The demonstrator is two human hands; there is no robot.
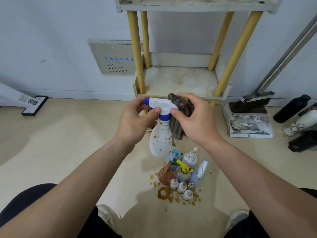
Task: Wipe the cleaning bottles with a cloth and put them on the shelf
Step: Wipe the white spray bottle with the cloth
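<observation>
Left hand (135,124) grips the brown-spotted spray bottle (160,140) — right hand (193,124) pinches the cloth (180,107) against its neck.

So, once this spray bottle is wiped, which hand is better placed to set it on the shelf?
Probably the left hand: it grips the spray bottle by its head, while the right hand holds the cloth. The shelf sits straight ahead.
</observation>
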